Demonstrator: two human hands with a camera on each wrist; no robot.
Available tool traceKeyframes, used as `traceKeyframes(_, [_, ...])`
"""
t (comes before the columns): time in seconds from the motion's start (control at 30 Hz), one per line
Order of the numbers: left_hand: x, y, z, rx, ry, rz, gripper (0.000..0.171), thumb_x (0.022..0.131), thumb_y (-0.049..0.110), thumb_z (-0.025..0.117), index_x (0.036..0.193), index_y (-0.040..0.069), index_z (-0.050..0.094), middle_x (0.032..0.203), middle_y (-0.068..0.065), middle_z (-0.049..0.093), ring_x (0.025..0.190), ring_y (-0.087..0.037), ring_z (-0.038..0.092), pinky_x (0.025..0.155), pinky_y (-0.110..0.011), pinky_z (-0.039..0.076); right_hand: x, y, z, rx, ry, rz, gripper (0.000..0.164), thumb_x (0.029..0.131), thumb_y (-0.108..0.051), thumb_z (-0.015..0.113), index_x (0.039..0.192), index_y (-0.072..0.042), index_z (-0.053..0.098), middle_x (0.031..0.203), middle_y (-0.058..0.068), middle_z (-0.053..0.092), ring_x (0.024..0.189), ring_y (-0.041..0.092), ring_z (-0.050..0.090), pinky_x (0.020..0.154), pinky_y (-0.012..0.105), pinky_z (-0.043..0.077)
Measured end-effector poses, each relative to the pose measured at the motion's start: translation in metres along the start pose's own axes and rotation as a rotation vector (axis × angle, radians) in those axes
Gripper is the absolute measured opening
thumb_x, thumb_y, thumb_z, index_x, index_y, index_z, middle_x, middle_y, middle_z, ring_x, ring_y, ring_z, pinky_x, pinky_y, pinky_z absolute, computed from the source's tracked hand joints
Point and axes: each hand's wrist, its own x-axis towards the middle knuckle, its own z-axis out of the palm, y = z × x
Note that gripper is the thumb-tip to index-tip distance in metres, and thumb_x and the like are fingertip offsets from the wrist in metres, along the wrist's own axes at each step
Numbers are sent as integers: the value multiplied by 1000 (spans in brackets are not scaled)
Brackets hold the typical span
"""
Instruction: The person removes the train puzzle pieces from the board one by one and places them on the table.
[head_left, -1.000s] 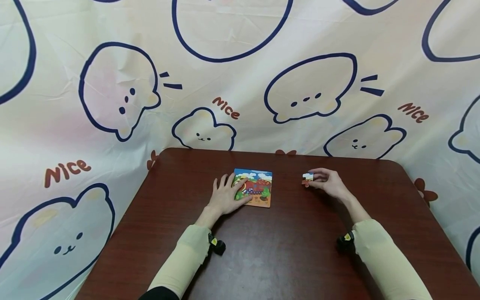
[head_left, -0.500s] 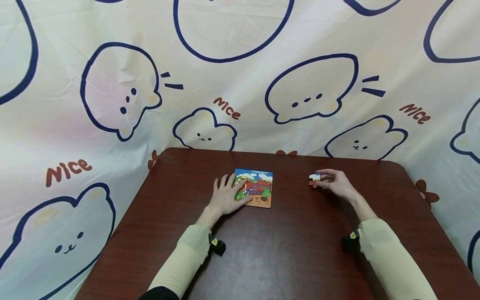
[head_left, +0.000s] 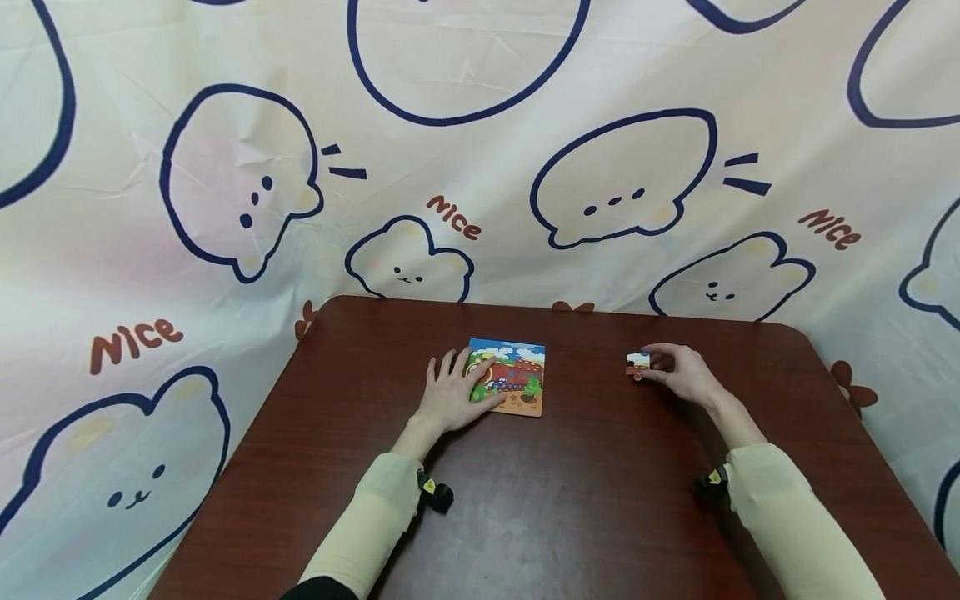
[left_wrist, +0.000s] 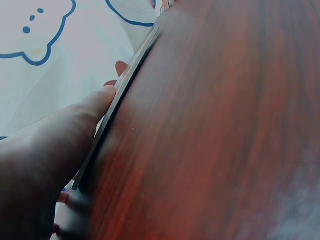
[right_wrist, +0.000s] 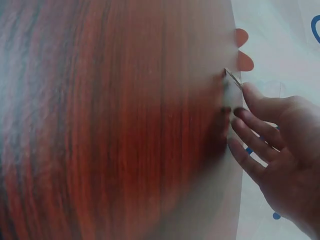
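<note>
A colourful square jigsaw puzzle [head_left: 529, 377] with sky, clouds and a red vehicle lies flat on the table. My left hand [head_left: 448, 395] rests on its left part, fingers spread and thumb across the lower side. Seen edge-on in the left wrist view, the puzzle [left_wrist: 116, 102] is a thin board under the thumb [left_wrist: 100, 100]. To the right, my right hand [head_left: 684, 372] pinches a small jigsaw piece [head_left: 637, 361], blue and white above, reddish below. The right wrist view shows the piece [right_wrist: 233, 78] edge-on at the thumb tip, low over the tabletop, with the other fingers loosely bent.
Both hands work near the far side of a dark brown wooden table [head_left: 555, 517]. Behind it hangs a pale cloth [head_left: 495, 167] printed with cartoon animals. Each wrist carries a small black camera, such as the left one [head_left: 437, 493].
Still pinching the jigsaw piece, my right hand has shifted right and slightly nearer, away from the puzzle. My left hand stays in place on the puzzle.
</note>
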Motion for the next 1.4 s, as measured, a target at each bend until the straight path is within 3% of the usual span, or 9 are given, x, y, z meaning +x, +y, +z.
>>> traceKeyframes(0.1, [-2, 0, 0, -5, 4, 4, 80, 102, 77, 56, 171, 41, 38, 183, -13, 24, 169, -45, 22, 135, -73, 14, -2, 1, 1, -46, 8, -18, 47, 102, -10, 79, 142, 10, 66, 138, 36, 66, 128, 52, 65, 108, 67, 53])
traceKeyframes(0.2, [-3, 0, 0, -15, 9, 9, 80, 102, 75, 57, 171, 41, 38, 183, -13, 24, 169, -45, 22, 135, -74, 14, -3, 3, 3, -84, 27, -51, 45, 101, -9, 80, 139, 10, 68, 144, 37, 62, 136, 56, 57, 114, 72, 47])
traceKeyframes(0.47, [-4, -1, 0, -36, 26, 10, 79, 102, 74, 58, 171, 42, 39, 184, -12, 22, 170, -45, 19, 136, -73, 11, -3, 9, 5, -101, 46, -98, 43, 99, -5, 80, 136, 12, 68, 147, 39, 57, 139, 60, 50, 117, 75, 41])
traceKeyframes(0.77, [-3, -1, 0, -38, 20, 14, 79, 103, 73, 57, 172, 40, 37, 184, -12, 22, 170, -45, 19, 136, -73, 11, -3, 10, 6, -110, 40, -89, 44, 99, -5, 79, 138, 13, 67, 151, 40, 53, 143, 62, 44, 119, 78, 36])
traceKeyframes(1.17, [-5, 0, 2, -49, 26, 13, 79, 103, 73, 57, 172, 40, 38, 184, -12, 24, 169, -45, 20, 136, -74, 11, -7, 8, 5, -16, 127, -21, 53, 101, -5, 77, 149, 8, 60, 150, 38, 56, 139, 57, 55, 115, 72, 46])
traceKeyframes(1.4, [-5, 0, 2, -56, 38, 15, 77, 104, 73, 57, 172, 41, 38, 184, -11, 23, 170, -45, 19, 136, -73, 10, -4, -2, 6, -11, 131, -30, 57, 103, -6, 75, 154, 9, 55, 152, 38, 56, 140, 56, 56, 115, 71, 47])
